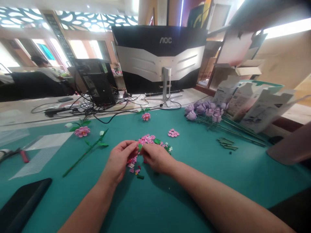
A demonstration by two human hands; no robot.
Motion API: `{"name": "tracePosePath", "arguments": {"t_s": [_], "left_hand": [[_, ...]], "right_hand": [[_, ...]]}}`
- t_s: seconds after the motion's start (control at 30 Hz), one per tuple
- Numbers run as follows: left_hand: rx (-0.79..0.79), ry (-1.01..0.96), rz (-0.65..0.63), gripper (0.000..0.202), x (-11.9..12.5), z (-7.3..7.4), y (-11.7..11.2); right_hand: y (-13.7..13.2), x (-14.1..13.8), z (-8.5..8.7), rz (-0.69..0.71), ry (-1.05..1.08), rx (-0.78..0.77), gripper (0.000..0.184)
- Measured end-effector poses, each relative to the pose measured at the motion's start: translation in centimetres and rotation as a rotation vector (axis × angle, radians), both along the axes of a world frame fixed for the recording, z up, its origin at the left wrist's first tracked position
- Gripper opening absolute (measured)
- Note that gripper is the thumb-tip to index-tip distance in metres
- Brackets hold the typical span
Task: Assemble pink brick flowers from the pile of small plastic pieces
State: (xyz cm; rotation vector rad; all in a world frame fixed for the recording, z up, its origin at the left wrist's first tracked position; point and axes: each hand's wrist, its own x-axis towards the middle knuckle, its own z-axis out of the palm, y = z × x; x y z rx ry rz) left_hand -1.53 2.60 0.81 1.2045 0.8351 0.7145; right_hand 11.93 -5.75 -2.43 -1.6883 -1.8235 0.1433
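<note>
My left hand (122, 159) and my right hand (155, 157) meet over a pile of small pink, white and green building bricks (147, 139). Between their fingertips is a small green leaf piece (140, 147), pinched from both sides. My fingers hide part of it. Loose bits, among them a dark green piece (140, 177), lie on the mat just below my hands. A green brick stem (85, 155) with leaves and a white bud rests to the left. Behind the pile sits a cluster of round pink pieces (173, 133).
Pink brick flowers (82, 131) lie at the left and back of the green mat (194, 194). Purple flowers (206, 110) with long stems, several green stem pieces (227, 144) and opened boxes (264, 106) are at the right. A monitor (160, 58) and cables stand behind; red-handled pliers (24, 156) lie left.
</note>
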Motion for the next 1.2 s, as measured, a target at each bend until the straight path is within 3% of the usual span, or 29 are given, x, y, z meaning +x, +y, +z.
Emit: {"name": "tracePosePath", "arguments": {"t_s": [0.3,0.5,0.7,0.87,1.2], "left_hand": [[0.009,-0.021,0.012,0.031,0.0,-0.1,-0.1],[0.037,-0.062,0.004,0.024,-0.1,0.0,-0.4],[0.032,-0.069,0.009,0.020,-0.1,-0.3,-0.4],[0.016,-0.113,0.025,0.019,-0.2,-0.5,0.1],[-0.010,-0.161,0.058,0.017,-0.5,-0.6,0.7]], "right_hand": [[-0.2,0.3,0.4,0.036,-0.032,-0.068,0.011],[-0.5,0.2,0.5,0.054,-0.103,-0.205,0.017],[-0.5,1.8,1.2,-0.097,-0.005,-0.152,0.021],[-0.7,3.3,1.7,-0.181,-0.049,-0.126,0.017],[-0.5,3.8,0.7,-0.168,-0.156,-0.143,0.021]]}}
